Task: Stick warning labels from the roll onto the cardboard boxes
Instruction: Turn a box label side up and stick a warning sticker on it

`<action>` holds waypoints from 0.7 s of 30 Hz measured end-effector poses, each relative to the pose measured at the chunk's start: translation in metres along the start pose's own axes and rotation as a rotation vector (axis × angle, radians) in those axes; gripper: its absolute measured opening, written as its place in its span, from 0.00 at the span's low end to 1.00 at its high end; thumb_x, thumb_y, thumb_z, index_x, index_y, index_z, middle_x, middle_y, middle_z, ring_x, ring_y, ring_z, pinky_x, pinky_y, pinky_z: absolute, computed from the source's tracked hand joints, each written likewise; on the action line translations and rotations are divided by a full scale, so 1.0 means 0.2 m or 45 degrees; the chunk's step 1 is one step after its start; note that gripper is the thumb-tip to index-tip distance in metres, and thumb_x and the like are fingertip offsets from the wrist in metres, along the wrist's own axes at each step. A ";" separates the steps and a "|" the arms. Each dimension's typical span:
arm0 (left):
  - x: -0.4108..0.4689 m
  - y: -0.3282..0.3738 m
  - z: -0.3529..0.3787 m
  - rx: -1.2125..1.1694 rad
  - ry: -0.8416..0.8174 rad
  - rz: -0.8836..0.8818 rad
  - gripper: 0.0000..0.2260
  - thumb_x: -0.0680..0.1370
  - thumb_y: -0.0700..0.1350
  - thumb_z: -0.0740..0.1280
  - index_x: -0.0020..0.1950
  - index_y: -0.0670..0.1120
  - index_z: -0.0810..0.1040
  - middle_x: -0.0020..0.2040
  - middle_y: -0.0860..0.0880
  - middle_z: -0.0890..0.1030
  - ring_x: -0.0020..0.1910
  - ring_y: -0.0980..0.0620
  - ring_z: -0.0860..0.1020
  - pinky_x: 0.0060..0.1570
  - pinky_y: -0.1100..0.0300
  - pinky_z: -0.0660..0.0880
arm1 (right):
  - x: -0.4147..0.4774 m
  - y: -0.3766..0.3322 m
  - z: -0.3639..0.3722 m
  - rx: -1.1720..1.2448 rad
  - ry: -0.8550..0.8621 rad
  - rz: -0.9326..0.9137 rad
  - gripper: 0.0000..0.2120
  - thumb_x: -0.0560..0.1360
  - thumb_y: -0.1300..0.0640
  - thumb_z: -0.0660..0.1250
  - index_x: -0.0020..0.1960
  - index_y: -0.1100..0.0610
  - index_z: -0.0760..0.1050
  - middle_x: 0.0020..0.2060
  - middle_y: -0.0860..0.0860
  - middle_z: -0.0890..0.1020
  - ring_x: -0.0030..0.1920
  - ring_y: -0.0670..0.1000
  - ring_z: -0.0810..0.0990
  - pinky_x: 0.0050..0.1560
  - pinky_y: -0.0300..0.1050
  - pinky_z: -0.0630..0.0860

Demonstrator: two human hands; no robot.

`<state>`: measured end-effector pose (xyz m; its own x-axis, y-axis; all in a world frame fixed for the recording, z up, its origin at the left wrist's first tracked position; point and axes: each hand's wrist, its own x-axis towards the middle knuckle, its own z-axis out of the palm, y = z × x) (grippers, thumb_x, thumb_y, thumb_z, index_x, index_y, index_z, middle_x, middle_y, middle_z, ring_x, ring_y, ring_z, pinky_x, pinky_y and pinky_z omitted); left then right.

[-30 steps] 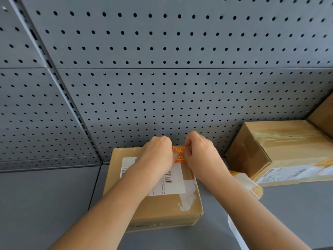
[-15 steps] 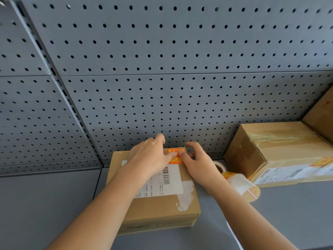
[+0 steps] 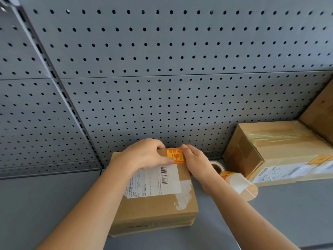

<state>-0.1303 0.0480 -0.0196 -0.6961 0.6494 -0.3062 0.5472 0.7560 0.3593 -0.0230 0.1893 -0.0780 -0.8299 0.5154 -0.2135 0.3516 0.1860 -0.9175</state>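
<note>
A flat cardboard box [image 3: 153,208] with a white shipping label lies on the grey shelf in front of me. An orange warning label [image 3: 175,156] lies flat on its top at the far right corner. My left hand [image 3: 146,154] rests on the box top, its thumb pressing the label's left lower edge. My right hand [image 3: 195,162] presses the label's right edge with straight fingers. The label roll [image 3: 216,166] lies just right of the box, behind my right wrist, its backing strip [image 3: 239,183] trailing toward me.
A larger cardboard box [image 3: 281,150] stands at the right, carrying its own orange label [image 3: 319,159]. Another box edge [image 3: 320,112] shows at the far right. A grey pegboard wall [image 3: 162,69] rises behind. The grey shelf surface [image 3: 45,204] extends left.
A second ago both hands pinched the label above the box. They have since lowered it onto the box top and now press it flat, fingers spread out.
</note>
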 end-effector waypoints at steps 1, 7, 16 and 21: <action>0.00 0.00 0.00 0.010 -0.001 -0.004 0.23 0.72 0.68 0.70 0.62 0.59 0.76 0.47 0.58 0.77 0.46 0.56 0.79 0.40 0.56 0.74 | 0.00 -0.01 0.00 -0.008 0.001 -0.009 0.16 0.84 0.42 0.56 0.52 0.49 0.79 0.45 0.53 0.85 0.47 0.51 0.84 0.51 0.50 0.80; 0.02 0.00 0.01 -0.029 -0.019 0.001 0.15 0.77 0.59 0.71 0.62 0.59 0.76 0.42 0.59 0.74 0.40 0.57 0.75 0.36 0.58 0.71 | 0.02 0.01 0.01 -0.058 -0.027 -0.050 0.12 0.83 0.44 0.60 0.51 0.49 0.77 0.47 0.54 0.84 0.47 0.53 0.85 0.47 0.48 0.82; 0.04 0.04 0.04 0.066 0.224 -0.095 0.15 0.78 0.66 0.64 0.49 0.56 0.81 0.44 0.56 0.83 0.47 0.53 0.81 0.42 0.56 0.73 | 0.02 0.03 0.02 -0.144 -0.031 -0.027 0.17 0.81 0.38 0.57 0.52 0.48 0.77 0.51 0.53 0.81 0.49 0.49 0.83 0.45 0.43 0.77; 0.01 0.03 0.02 0.002 0.130 -0.067 0.09 0.80 0.59 0.66 0.52 0.57 0.81 0.46 0.56 0.83 0.47 0.54 0.81 0.46 0.55 0.77 | 0.02 0.05 0.03 -0.186 -0.024 -0.061 0.14 0.83 0.41 0.56 0.54 0.48 0.75 0.54 0.54 0.78 0.50 0.51 0.81 0.45 0.43 0.76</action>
<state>-0.1261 0.0555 -0.0223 -0.7676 0.5971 -0.2328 0.5093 0.7888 0.3440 -0.0256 0.1894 -0.0906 -0.8549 0.4872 -0.1784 0.3695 0.3303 -0.8685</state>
